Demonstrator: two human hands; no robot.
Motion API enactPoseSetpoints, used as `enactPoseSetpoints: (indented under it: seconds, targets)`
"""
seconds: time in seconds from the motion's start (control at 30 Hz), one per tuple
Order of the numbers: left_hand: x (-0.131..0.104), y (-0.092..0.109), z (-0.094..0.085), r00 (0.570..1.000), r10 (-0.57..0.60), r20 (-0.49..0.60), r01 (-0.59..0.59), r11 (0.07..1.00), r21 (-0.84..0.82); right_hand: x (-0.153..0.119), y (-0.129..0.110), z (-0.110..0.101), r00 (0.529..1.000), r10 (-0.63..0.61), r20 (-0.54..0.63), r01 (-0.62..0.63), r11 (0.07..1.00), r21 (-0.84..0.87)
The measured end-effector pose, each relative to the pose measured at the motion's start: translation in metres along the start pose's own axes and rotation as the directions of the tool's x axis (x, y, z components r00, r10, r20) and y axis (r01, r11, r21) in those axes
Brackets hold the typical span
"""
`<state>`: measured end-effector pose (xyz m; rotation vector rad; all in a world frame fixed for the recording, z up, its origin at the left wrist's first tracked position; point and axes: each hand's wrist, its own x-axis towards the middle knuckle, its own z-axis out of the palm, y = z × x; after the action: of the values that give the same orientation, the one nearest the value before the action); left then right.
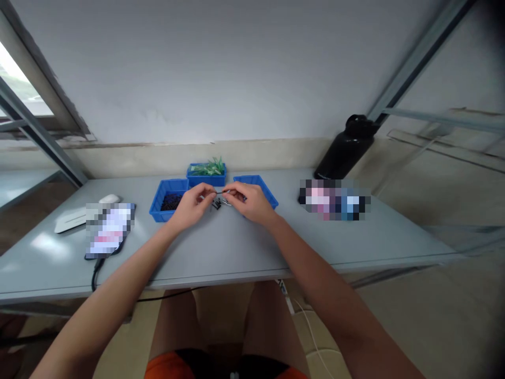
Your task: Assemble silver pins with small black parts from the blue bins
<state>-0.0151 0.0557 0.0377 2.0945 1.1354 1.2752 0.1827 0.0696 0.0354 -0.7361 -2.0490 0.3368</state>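
My left hand point(193, 206) and my right hand point(250, 201) meet above the middle of the table, fingertips pinched. Between them runs a small thin dark piece point(219, 192), too small to name, with an end at each hand. Just beneath, a few short black pieces point(216, 204) and thin silvery pieces point(226, 202) lie on the tabletop. Beside my left hand stands a blue bin point(155, 206) holding many small dark brown parts point(170, 201). Behind my right hand is another blue bin point(269, 193), its contents mostly hidden. A smaller blue bin point(207, 180) at the back holds green-and-white strips point(209, 168).
On the left of the grey table point(221, 252) lie a phone point(112, 231) with a black cable point(94, 273), a flat white box point(73, 220) and a white rounded case point(109, 199). At right, a black bottle point(345, 150) stands behind a blurred-out item point(333, 201).
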Motion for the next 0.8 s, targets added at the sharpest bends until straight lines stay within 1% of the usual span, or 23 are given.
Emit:
enactPoseSetpoints:
  seconds: [0.1,0.27,0.4,0.5,0.6,0.7,0.8]
  targets:
    - [-0.0003,0.0011,-0.0001,1.000,0.005,-0.014,-0.005,1.000,-0.030,0.0001,0.0006,-0.0006,1.000,0.005,0.006,-0.005,1.000,-0.002]
    - [-0.0003,0.0046,-0.0028,0.998,0.012,-0.069,-0.017,0.998,-0.058,-0.0001,0.0055,0.0020,0.998,0.002,0.064,-0.001,1.000,-0.015]
    - [-0.0006,0.0044,-0.0018,0.998,-0.013,-0.063,0.008,0.997,-0.072,-0.0009,0.0081,0.0065,0.996,-0.020,0.089,0.025,0.998,-0.062]
    - [0.0004,0.0018,-0.0009,0.998,-0.042,-0.045,0.039,0.998,-0.058,-0.0007,0.0076,0.0070,0.998,-0.008,0.068,0.013,0.996,-0.085]
    - [0.0016,-0.0015,-0.0014,0.997,-0.044,-0.056,0.042,0.999,-0.024,0.0002,0.0066,0.0052,0.999,0.022,0.027,-0.019,0.996,-0.087]
    - [0.0016,-0.0027,-0.0025,0.997,-0.029,-0.071,0.031,0.999,0.022,0.0012,0.0070,0.0032,0.999,0.038,-0.017,-0.039,0.996,-0.081]
    - [0.0000,-0.0011,-0.0025,0.998,0.019,-0.054,-0.014,0.995,0.094,0.0015,0.0079,0.0027,0.998,0.049,-0.031,-0.051,0.995,-0.085]
